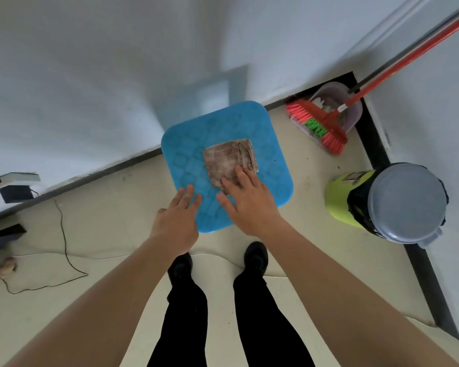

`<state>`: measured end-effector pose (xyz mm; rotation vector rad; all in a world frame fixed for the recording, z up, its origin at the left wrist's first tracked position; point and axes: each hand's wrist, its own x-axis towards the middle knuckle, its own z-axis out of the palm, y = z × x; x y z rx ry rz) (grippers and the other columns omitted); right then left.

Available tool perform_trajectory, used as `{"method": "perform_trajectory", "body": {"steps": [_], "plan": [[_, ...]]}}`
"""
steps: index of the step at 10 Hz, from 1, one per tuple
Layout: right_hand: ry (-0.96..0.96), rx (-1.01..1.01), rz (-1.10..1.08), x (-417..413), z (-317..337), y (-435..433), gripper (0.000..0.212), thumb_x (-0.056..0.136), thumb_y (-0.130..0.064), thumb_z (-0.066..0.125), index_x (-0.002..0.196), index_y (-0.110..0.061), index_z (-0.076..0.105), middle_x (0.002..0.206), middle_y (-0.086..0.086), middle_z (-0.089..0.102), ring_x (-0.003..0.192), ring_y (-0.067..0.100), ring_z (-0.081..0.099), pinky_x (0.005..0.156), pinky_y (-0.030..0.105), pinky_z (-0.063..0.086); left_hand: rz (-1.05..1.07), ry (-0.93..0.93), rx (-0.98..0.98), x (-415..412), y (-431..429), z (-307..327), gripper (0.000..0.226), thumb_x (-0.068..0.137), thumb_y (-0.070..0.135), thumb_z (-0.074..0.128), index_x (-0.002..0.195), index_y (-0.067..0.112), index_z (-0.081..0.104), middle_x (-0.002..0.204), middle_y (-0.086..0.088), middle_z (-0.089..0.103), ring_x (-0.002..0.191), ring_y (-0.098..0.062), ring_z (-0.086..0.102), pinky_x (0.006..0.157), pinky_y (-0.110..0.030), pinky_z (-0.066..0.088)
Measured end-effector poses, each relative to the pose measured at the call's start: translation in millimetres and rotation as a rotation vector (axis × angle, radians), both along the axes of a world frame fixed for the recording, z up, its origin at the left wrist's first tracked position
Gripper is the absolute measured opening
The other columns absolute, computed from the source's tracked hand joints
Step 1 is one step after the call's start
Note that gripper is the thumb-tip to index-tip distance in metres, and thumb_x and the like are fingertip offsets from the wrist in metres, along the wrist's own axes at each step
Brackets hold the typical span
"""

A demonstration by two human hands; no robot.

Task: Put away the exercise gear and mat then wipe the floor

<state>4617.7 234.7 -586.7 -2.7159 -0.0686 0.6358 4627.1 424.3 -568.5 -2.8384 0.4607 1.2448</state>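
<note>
A folded, grubby brownish cloth (227,160) lies on the seat of a blue plastic stool (270,160) that stands against the white wall. My right hand (249,202) reaches over the stool with straight fingers, its fingertips resting on the cloth's near edge. My left hand (176,223) hovers flat at the stool's near left corner, fingers straight, holding nothing. My black shoes and trouser legs show below, on the cream floor.
A red broom (326,125) with pink and green bristles leans in the corner over a lilac dustpan (353,112). A lime-green bin (339,197) with a grey lid stands at right. A black cable (64,234) trails across the floor at left, near a small brown object (4,268).
</note>
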Motion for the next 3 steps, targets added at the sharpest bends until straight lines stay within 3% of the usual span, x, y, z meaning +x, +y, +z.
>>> {"method": "perform_trajectory", "body": {"steps": [1, 2, 3], "plan": [[0.026, -0.083, 0.106, -13, -12, -4, 0.060, 0.102, -0.055, 0.029, 0.156, -0.027, 0.030, 0.167, 0.011, 0.012, 0.153, 0.029, 0.011, 0.121, 0.049, 0.017, 0.016, 0.031, -0.010, 3, 3, 5, 0.063, 0.101, 0.024, 0.032, 0.156, 0.028, 0.001, 0.163, 0.009, -0.017, 0.150, -0.011, -0.009, 0.112, -0.043, 0.032], [0.013, -0.059, 0.109, -9, -1, -14, 0.055, 0.105, -0.051, 0.030, 0.155, -0.028, 0.031, 0.166, 0.012, 0.016, 0.152, 0.029, 0.016, 0.122, 0.050, 0.015, 0.022, 0.033, -0.029, 6, 3, 8, 0.062, 0.101, 0.025, 0.032, 0.156, 0.028, 0.003, 0.163, 0.009, -0.014, 0.151, -0.011, -0.007, 0.113, -0.043, 0.032], [0.066, -0.083, 0.042, 0, 28, -33, 0.055, 0.106, -0.048, 0.030, 0.156, -0.025, 0.027, 0.165, 0.011, 0.019, 0.152, 0.030, 0.017, 0.122, 0.045, 0.015, 0.059, 0.033, -0.062, 12, 1, 17, 0.056, 0.101, 0.027, 0.031, 0.155, 0.023, 0.015, 0.165, 0.003, 0.004, 0.150, -0.016, 0.009, 0.114, -0.043, 0.029]]}}
